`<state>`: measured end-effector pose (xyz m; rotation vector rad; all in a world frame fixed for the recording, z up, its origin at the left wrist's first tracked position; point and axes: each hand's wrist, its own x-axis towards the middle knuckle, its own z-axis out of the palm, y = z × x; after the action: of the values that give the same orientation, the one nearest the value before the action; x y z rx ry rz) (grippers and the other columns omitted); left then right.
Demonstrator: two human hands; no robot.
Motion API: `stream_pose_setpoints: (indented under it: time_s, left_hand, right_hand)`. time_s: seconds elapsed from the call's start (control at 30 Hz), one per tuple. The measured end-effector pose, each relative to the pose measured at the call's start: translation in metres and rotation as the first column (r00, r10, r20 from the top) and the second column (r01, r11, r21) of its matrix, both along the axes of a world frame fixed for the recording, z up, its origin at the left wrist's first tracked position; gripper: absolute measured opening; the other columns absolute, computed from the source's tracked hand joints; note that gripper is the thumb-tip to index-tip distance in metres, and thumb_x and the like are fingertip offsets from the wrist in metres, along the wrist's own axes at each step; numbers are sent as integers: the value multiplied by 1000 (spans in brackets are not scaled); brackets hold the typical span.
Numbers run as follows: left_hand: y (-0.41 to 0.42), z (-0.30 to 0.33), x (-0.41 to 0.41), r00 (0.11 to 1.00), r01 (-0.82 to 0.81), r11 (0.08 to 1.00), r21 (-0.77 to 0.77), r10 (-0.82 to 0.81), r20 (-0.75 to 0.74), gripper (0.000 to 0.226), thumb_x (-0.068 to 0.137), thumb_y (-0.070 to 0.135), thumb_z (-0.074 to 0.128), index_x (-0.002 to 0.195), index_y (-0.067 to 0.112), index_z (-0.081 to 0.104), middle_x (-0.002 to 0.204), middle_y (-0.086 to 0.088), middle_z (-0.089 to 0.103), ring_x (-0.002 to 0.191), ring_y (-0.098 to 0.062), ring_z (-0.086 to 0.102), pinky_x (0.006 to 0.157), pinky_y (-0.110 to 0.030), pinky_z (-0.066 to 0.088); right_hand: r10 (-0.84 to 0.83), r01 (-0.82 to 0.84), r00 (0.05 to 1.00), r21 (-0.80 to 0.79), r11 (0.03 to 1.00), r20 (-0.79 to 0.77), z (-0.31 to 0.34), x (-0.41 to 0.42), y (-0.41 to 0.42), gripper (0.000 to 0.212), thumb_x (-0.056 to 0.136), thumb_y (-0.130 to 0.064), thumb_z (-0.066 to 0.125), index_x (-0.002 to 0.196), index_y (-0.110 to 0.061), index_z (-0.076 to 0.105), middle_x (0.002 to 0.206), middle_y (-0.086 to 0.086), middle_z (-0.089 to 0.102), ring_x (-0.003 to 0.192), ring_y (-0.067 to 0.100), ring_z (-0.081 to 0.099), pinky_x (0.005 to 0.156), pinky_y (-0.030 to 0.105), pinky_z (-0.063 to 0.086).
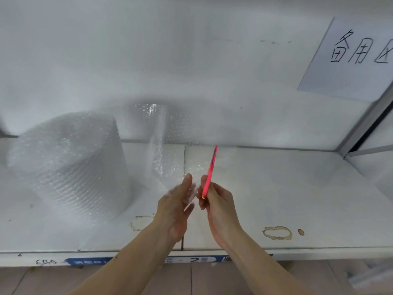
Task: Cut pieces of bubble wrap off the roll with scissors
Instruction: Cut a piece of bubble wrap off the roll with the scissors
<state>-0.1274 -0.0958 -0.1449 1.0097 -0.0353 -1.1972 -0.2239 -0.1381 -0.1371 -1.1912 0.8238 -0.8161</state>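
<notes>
A big roll of clear bubble wrap (70, 165) stands upright on the left of a white shelf (276, 188). A loose strip of bubble wrap (158, 154) runs from behind the roll down toward my hands. My left hand (176, 207) pinches the lower end of that strip between thumb and fingers. My right hand (219, 207), close beside it, grips a slim pink cutting tool (210, 171) that points up and away; seen edge-on, its blades look closed. The tool's tip is just right of the strip, apart from it.
A white wall backs the shelf, with a handwritten paper sign (353, 56) at the upper right. A metal shelf post (365, 124) rises on the right. Brown ring stains (277, 232) mark the shelf. A blue label (191, 259) runs along the front edge.
</notes>
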Motion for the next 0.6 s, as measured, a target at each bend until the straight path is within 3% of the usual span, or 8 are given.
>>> stream_pose_setpoints:
  time_s: [0.07, 0.13, 0.23, 0.3, 0.4, 0.47, 0.53, 0.6]
  left_hand:
    - [3, 6, -8, 998, -62, 972, 226, 54, 42, 68, 56, 48, 85, 99, 3, 58, 95, -8, 64, 88, -20, 61, 81, -34, 46]
    - [7, 16, -13, 978, -185, 918, 352, 135, 162, 55, 68, 46, 82, 87, 4, 52, 85, -10, 54, 74, -22, 50, 72, -33, 44]
    - [4, 34, -8, 872, -329, 913, 239, 198, 447, 49, 76, 39, 78, 86, 8, 42, 79, -7, 40, 71, -21, 39, 73, -31, 37]
    - [-7, 52, 2, 714, -346, 933, 104, 190, 674, 42, 78, 36, 77, 91, 11, 46, 80, -1, 45, 72, -18, 45, 68, -25, 39]
    - [-36, 73, 27, 306, -244, 967, -68, 144, 941, 33, 82, 38, 72, 104, 19, 56, 102, 1, 58, 93, -17, 56, 81, -27, 48]
    - [-61, 83, 44, 109, -163, 986, -29, 47, 993, 44, 89, 43, 62, 125, 18, 54, 130, -4, 52, 121, -22, 47, 99, -30, 39]
    - [-82, 91, 53, 57, -131, 984, 121, -115, 992, 62, 95, 51, 45, 144, 14, 39, 149, -9, 38, 139, -28, 30, 107, -35, 28]
    - [-95, 98, 51, 141, -144, 951, 273, -253, 957, 72, 96, 58, 33, 148, 8, 30, 154, -13, 31, 142, -33, 23, 111, -43, 25]
  right_hand:
    - [-3, 2, 999, -29, 1000, -43, 3, -3, -3, 39, 93, -44, 57, 72, -12, 64, 67, 3, 55, 63, 14, 46, 69, 27, 41]
    - [-12, 9, 998, -46, 999, -70, 7, -4, -7, 38, 92, -46, 57, 73, -14, 65, 67, 0, 57, 64, 13, 48, 70, 27, 42]
    - [2, -7, 997, -53, 999, -81, 10, -6, -12, 38, 91, -46, 58, 75, -12, 64, 69, 2, 57, 65, 14, 48, 69, 28, 42]
    - [25, -30, 996, -57, 998, -84, 11, -9, -13, 37, 92, -44, 58, 77, -11, 64, 69, 1, 57, 65, 14, 49, 69, 28, 42]
    - [57, -66, 992, -76, 995, -117, 10, -15, -13, 35, 93, -42, 58, 78, -10, 64, 67, -1, 58, 65, 13, 50, 69, 27, 43]
    - [78, -88, 990, -85, 992, -122, 10, -19, -14, 33, 94, -40, 57, 75, -13, 64, 66, -3, 58, 64, 12, 49, 67, 26, 42]
    - [96, -107, 990, -100, 989, -108, 9, -22, -15, 31, 94, -37, 57, 72, -16, 64, 64, -6, 57, 64, 11, 49, 66, 25, 42]
    - [102, -114, 989, -109, 987, -103, 9, -25, -17, 30, 95, -34, 56, 73, -17, 64, 64, -8, 57, 64, 9, 49, 65, 24, 41]
